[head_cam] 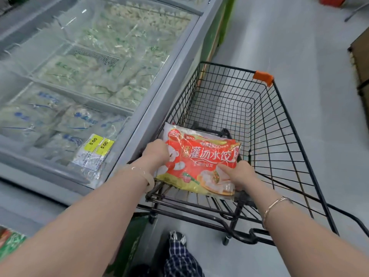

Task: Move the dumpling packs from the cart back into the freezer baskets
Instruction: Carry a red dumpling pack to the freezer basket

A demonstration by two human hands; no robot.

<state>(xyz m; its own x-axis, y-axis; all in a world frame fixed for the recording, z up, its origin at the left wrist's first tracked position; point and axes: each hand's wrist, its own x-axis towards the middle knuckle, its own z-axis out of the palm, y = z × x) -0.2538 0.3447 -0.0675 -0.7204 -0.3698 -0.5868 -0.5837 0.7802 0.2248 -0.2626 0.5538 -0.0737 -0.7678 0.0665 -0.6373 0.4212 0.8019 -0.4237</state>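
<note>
Here both hands grip one red-and-white plastic dumpling pack (199,162), left hand (156,152) at its left edge, right hand (238,174) at its near-right corner, above the black wire cart (265,120); the glass-lidded freezer (79,76) lies left of them.

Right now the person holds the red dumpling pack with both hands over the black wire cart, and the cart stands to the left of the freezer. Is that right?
One detail is wrong. In the head view the black wire cart stands to the right of the freezer, not the left. The rest holds: the left hand and right hand both grip the red dumpling pack over the cart.
</note>
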